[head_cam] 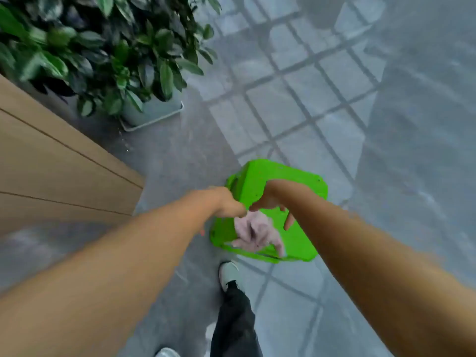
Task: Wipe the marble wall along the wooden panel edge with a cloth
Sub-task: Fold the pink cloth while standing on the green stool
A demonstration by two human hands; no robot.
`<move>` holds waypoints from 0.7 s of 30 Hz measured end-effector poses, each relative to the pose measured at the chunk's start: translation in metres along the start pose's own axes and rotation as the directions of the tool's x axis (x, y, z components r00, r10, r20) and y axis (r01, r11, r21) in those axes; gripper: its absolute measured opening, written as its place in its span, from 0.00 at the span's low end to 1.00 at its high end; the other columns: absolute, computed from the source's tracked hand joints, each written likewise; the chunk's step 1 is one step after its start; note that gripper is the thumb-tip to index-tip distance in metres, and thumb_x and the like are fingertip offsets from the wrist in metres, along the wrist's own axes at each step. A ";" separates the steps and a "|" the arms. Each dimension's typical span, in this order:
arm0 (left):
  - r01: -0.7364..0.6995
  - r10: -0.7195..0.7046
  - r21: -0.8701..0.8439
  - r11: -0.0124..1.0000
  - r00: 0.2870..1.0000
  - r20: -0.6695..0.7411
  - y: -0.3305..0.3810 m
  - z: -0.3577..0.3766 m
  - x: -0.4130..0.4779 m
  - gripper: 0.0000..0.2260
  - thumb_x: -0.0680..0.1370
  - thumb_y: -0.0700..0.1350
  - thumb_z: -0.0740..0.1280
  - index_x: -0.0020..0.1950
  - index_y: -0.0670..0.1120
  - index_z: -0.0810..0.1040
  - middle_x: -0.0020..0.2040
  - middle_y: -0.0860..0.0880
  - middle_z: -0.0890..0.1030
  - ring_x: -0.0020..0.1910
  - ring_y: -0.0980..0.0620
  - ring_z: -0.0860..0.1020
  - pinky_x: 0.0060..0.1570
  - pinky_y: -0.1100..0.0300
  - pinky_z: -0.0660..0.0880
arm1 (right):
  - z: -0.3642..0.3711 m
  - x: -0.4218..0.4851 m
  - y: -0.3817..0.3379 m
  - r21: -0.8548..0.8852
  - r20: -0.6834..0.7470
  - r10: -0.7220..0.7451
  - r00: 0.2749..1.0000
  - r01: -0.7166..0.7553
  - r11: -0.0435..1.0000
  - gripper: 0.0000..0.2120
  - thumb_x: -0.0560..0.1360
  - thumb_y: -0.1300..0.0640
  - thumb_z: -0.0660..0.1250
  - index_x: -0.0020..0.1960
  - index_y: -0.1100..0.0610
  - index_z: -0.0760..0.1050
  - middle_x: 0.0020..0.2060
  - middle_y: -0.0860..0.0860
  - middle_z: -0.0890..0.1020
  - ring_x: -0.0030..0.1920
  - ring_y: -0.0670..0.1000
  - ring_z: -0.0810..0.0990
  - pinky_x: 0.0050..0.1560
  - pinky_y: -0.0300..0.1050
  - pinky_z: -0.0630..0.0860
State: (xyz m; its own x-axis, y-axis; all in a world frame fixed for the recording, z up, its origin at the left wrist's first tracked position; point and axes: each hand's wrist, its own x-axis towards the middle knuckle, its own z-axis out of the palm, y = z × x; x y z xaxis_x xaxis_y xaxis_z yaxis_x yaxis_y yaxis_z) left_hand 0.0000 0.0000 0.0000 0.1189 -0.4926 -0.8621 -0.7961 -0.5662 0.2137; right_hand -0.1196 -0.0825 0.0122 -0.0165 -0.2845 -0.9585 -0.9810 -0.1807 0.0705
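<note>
Low in the frame's centre, both hands meet over a green stool (260,181): the left hand (226,202) looks pinched on the top of the pale cloth (257,233), while the right hand (273,199) hangs with fingers loosely spread just beside it. The cloth drapes in front of the stool's seat; whether it rests on it I cannot tell. This looks like readying the cloth; next it must go to the wall by the wooden panel (51,161) at left, and no marble wall shows here.

Pale pink cloth (257,234), bright green stool (268,191), tan wooden panel (51,161), grey gridded floor (296,104).
</note>
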 end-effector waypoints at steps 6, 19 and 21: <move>0.014 -0.013 -0.196 0.981 1.000 0.003 0.008 0.125 0.126 0.43 0.74 0.50 0.70 0.83 0.47 0.49 0.72 0.35 0.71 0.67 0.32 0.78 0.54 0.47 0.75 | 0.070 0.152 0.022 0.160 -0.083 -0.046 0.996 0.058 0.985 0.13 0.74 0.53 0.71 0.54 0.60 0.79 0.50 0.59 0.83 0.49 0.58 0.85 0.50 0.48 0.82; -0.147 -0.043 -0.774 0.616 0.974 -0.220 -0.125 0.163 0.157 0.07 0.71 0.36 0.65 0.38 0.46 0.69 0.39 0.40 0.78 0.38 0.49 0.83 0.37 0.47 0.78 | 0.075 0.140 -0.115 -0.563 -0.021 -0.194 0.981 0.149 0.813 0.04 0.70 0.50 0.72 0.38 0.50 0.81 0.34 0.52 0.81 0.42 0.55 0.83 0.36 0.40 0.73; -0.101 -0.099 -0.887 0.451 0.982 -0.162 -0.165 0.175 0.176 0.10 0.70 0.34 0.63 0.32 0.47 0.71 0.32 0.47 0.74 0.23 0.59 0.77 0.22 0.56 0.76 | 0.077 0.154 -0.142 -0.539 -0.047 -0.252 0.966 0.188 0.821 0.06 0.70 0.48 0.73 0.41 0.49 0.79 0.33 0.49 0.79 0.39 0.53 0.80 0.32 0.40 0.69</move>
State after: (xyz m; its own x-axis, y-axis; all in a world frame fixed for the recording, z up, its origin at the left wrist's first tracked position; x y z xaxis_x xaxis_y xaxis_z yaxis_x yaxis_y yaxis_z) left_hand 0.0484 0.1224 -0.2672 0.2913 -0.5347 -0.7933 0.1549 -0.7919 0.5907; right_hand 0.0019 -0.0286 -0.1663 0.2408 -0.2737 -0.9312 -0.7047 -0.7090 0.0262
